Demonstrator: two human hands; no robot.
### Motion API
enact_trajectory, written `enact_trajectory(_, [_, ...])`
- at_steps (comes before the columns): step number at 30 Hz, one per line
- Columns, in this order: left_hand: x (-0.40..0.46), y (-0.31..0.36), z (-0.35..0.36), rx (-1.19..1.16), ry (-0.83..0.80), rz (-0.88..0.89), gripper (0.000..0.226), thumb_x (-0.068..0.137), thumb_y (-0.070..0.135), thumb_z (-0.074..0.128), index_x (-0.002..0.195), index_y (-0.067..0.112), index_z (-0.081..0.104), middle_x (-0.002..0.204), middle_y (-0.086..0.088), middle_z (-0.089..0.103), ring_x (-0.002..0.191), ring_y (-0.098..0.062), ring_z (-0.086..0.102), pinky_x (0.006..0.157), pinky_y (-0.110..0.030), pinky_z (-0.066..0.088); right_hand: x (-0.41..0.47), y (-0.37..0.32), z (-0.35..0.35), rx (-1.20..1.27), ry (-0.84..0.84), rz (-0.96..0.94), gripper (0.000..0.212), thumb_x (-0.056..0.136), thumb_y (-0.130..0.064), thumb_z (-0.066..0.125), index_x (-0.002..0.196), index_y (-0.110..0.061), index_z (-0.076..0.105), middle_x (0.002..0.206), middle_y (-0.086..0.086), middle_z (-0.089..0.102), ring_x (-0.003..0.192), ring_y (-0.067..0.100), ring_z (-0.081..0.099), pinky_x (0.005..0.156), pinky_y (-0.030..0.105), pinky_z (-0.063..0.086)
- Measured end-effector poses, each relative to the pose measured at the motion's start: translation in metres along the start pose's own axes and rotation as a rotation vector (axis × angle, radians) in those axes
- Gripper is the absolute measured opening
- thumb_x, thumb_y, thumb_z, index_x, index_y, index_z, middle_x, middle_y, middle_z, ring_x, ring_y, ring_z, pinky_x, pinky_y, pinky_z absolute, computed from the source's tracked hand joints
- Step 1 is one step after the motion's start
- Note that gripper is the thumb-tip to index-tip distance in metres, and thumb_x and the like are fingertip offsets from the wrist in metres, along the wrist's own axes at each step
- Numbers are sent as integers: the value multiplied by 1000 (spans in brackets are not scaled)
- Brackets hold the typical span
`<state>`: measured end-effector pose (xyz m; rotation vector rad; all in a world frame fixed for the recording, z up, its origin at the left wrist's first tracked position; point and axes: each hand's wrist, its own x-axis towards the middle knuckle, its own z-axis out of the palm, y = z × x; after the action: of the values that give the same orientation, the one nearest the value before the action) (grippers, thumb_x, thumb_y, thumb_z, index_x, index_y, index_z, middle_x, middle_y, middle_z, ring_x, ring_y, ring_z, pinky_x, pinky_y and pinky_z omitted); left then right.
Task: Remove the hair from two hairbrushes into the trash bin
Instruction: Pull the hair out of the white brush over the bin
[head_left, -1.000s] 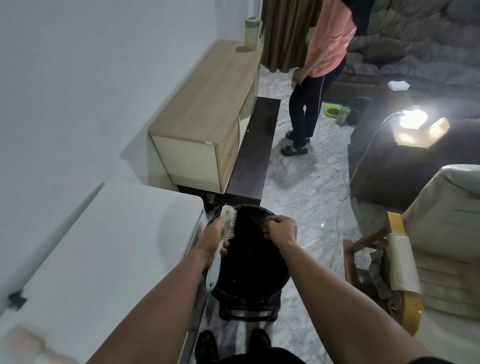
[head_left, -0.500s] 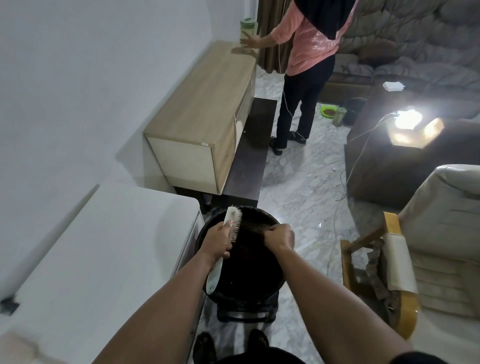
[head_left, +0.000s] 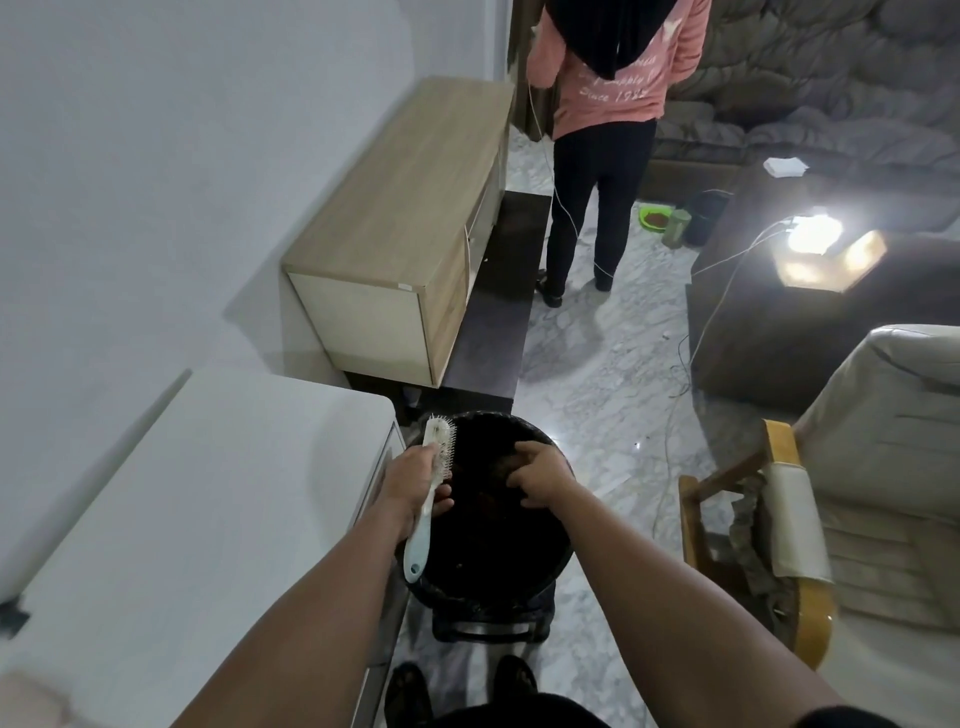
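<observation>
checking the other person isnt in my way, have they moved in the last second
Yes. The person in the pink top has stepped toward the wooden cabinet and the dark platform beside it, having stood further right on the floor, nearer the sofa, a second ago.

White hairbrush (head_left: 432, 483) upright-ish over the round black trash bin (head_left: 540, 566), bristles facing right, handle angling down past the left hand's fingers (head_left: 441, 501) wrapped round its neck.

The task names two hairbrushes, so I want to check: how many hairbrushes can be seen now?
1. A pale hairbrush is held by the left hand at the trash bin rim. A second one is not visible.
</observation>
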<state>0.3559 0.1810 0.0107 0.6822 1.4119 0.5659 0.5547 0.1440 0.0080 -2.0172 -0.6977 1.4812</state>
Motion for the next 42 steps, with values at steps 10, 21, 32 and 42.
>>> enact_trajectory(10, [2,-1,5,76,-10,35,35,109,34,43,123,10,64,101,-18,71,67,-20,68,52,-29,57,3,-2,7,-441,107,-148,25,85,-8,66,103,-18,81,101,4,77,94,27,74,81,37,63])
enact_trajectory(21, [0,11,3,357,14,278,26,108,31,52,125,21,68,100,-6,71,73,-17,66,49,-24,50,-15,-16,56,306,-212,-118,26,98,-27,71,111,-5,75,89,6,78,74,19,77,61,27,58])
enact_trajectory(32, [-5,-6,5,320,-145,239,28,108,28,53,131,21,69,84,-8,65,54,-12,53,46,-23,44,54,17,33,-199,285,-54,20,69,-24,59,69,-15,78,61,6,75,62,29,76,64,40,67])
enact_trajectory(42, [-4,11,-19,-37,57,265,32,107,32,51,124,11,68,90,-12,63,60,-17,56,46,-27,45,38,43,-24,-160,448,158,9,84,-2,62,86,3,70,67,14,74,53,24,74,57,41,67])
